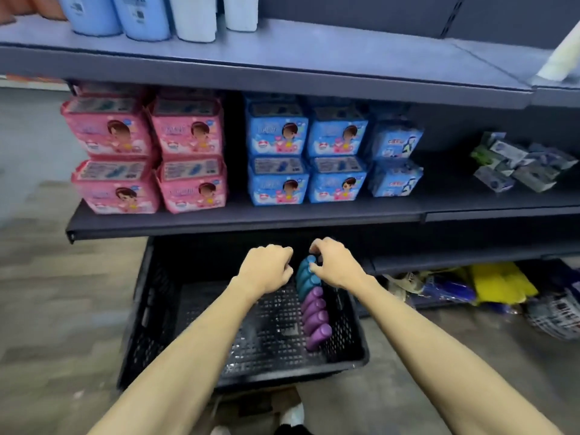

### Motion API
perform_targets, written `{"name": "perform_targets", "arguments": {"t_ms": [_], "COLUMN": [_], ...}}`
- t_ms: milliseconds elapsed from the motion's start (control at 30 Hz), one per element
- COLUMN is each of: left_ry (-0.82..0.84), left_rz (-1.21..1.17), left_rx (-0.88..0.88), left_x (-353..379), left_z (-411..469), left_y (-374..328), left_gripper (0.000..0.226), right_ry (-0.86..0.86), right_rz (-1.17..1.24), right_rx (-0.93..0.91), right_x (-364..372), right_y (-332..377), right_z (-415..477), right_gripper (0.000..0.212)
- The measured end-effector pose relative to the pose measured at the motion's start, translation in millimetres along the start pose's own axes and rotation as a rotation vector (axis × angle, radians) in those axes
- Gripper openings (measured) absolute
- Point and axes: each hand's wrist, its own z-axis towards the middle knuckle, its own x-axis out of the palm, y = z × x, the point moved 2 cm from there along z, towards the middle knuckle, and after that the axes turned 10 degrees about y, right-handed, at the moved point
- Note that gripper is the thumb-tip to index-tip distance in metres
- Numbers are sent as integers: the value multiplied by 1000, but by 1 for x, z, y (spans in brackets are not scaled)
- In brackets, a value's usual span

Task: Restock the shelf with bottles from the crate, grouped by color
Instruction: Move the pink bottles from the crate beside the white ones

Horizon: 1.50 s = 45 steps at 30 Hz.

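— What does the crate (150,324) hold?
— Teal bottles (303,279) between the hands, purple bottles (315,318) nearer the person.
— And the hands?
— The right hand (335,265) pinches the far teal bottle (306,265). The left hand (266,271) is curled just beside it, its hold unclear.

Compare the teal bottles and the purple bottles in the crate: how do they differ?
Teal bottles sit at the row's far end; purple bottles nearer. The right hand grips a teal one; no hand touches the purple ones. Both form one row inside the crate.
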Motion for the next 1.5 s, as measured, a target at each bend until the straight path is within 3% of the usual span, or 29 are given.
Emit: {"name": "perform_targets", "arguments": {"t_ms": [400,967,1400,1500], "left_ry": [224,367,378,352], "left_rz": [-160,-255,-331,-352], "left_rx": [-166,-248,-305,-347], "left_x": [104,167,213,213], "left_z": [3,-4,1,-2], "left_y": [-53,-39,-21,-12], "left_gripper": [18,23,37,25], "right_ry": [482,560,624,591], "right_rz": [-268,-474,-251,-116], "right_rx": [45,90,98,112], "right_x": [112,168,214,222], "right_y": [-67,-69,-79,-79], "right_z": [4,-3,22,29], "right_gripper": [31,32,29,33]}}
